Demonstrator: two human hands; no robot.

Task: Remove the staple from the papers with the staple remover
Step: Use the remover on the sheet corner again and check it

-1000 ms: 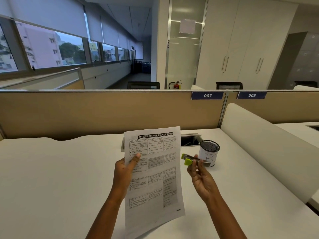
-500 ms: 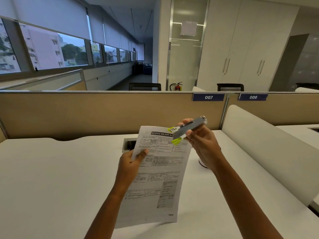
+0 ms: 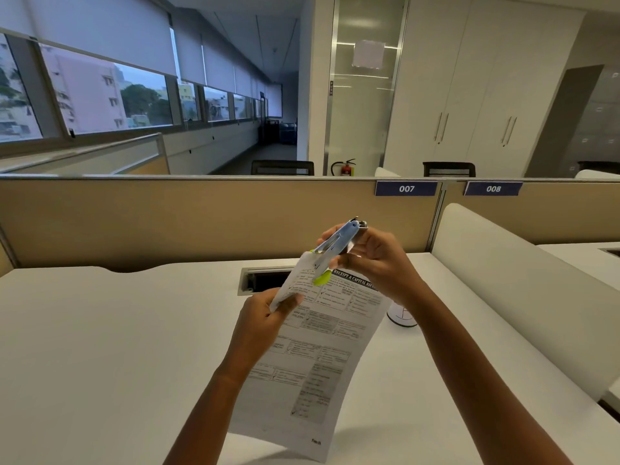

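The printed papers are held up above the white desk, pinched at their upper left edge by my left hand. My right hand grips a grey staple remover with lime-green tips, slanted down to the left. Its lower green end rests on the top left corner of the papers, which bends back there. The staple itself is too small to make out.
A white pen cup stands on the white desk behind my right forearm, mostly hidden. A cable slot is cut into the desk behind the papers. Tan partitions close the back, and a white divider runs along the right.
My right hand has carried the staple remover from beside the pen cup up to the top left corner of the papers. My left hand has tilted the papers to the right.
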